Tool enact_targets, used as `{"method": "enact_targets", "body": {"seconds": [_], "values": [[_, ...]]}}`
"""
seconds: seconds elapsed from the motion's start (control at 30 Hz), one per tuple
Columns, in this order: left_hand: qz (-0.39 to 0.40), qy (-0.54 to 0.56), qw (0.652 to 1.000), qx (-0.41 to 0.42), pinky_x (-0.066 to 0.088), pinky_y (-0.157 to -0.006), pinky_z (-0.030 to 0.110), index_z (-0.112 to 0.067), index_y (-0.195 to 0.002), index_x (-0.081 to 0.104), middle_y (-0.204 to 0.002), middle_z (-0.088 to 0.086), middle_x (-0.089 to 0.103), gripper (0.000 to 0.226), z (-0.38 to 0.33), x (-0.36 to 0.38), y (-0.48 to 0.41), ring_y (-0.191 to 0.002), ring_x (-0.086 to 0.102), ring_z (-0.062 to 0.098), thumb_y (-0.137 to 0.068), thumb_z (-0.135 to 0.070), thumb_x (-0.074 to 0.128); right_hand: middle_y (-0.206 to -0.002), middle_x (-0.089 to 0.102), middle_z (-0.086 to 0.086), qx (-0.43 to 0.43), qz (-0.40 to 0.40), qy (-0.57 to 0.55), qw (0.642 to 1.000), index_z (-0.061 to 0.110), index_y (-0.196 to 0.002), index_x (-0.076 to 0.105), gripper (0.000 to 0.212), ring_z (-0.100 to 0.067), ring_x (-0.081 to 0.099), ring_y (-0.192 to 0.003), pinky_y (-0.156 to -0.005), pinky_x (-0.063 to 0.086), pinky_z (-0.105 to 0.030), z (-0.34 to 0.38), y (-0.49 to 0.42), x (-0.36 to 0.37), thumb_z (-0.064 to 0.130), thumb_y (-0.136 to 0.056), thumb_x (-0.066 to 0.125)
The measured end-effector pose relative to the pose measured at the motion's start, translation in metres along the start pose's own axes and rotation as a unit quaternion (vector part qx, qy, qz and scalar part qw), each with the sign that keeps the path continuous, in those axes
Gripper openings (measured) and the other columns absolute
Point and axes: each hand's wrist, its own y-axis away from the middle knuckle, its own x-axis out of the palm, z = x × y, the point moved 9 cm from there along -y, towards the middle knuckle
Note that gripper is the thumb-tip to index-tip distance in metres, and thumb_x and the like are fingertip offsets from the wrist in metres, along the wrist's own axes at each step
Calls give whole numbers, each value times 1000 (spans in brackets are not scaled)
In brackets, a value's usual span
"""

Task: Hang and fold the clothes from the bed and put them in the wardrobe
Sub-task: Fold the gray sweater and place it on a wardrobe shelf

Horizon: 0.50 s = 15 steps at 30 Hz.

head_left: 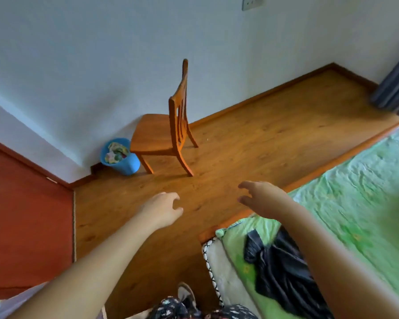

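step in hand: i read this as the reach before a pick-up; nothing is lifted, hung or folded yet.
left hand (pixel 162 209): out over the bare wooden plank floor (pixel 274 139), fingers loosely curled and spread, holding nothing.
right hand (pixel 260 198): out above the near edge of the bed frame, fingers parted and hooked, also empty.
task's thing: a crumpled dark navy garment (pixel 279 263) lies on the green patterned bedsheet (pixel 355 203), at the near corner of the bed, below my right forearm and not touched by either hand.
wardrobe: i can't pick it out for certain; a reddish-brown wooden panel (pixel 25 222) at the left may be a door, i cannot tell.
next move: my judgement is both hands must drop back and down to the garment, pinch it by an edge and shake it open.
around: an orange-brown wooden chair (pixel 168 134) stands near the white wall, with a small blue plastic bin (pixel 122 160) full of scraps just beside it; grey curtains hang at far right.
in the way: the floor between me and the chair looks clear; the chair is well apart from the bed.
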Motion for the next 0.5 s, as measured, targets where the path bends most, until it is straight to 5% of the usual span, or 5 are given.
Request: {"method": "enact_targets", "body": {"seconds": [0.23, 0.5], "values": [[61, -121, 974, 180, 53, -94, 40, -34, -142, 49, -141, 0, 54, 51, -102, 16, -96, -124, 56, 22, -95, -55, 50, -135, 63, -7, 175, -40, -59, 982, 25, -145, 48, 51, -27, 61, -119, -95, 52, -40, -99, 27, 3, 48, -100, 54], [120, -218, 885, 393, 54, -96, 42, -33, -142, 50, -142, -2, 56, 52, -174, 38, -155, -124, 58, 21, -95, -54, 51, -127, 65, -2, 369, -91, -133, 915, 25, -137, 53, 42, -24, 62, -109, -84, 55, -40, -121, 47, 38, 47, -101, 52]]}}
